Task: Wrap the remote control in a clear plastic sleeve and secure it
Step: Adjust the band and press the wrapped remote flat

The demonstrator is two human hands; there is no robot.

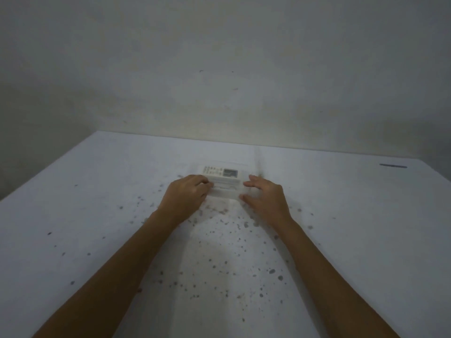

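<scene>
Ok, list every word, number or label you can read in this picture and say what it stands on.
No text can be read.
Remote control: its buttons and small display carry marks, too small and blurred to read.
Dark strip at the table's far right: no lettering can be made out.
Table and wall: only spots and stains.

Dim, flat, greyish light; no clear source. Soft, faint shadows under forearms and beside both hands. No glare. Whole frame soft and grainy; detail smeared beyond hands, wall above them murky. Corners darker, vignetted. Wide-angle bend: table far edge bows, sides splay outward from hands toward frame edges.
</scene>
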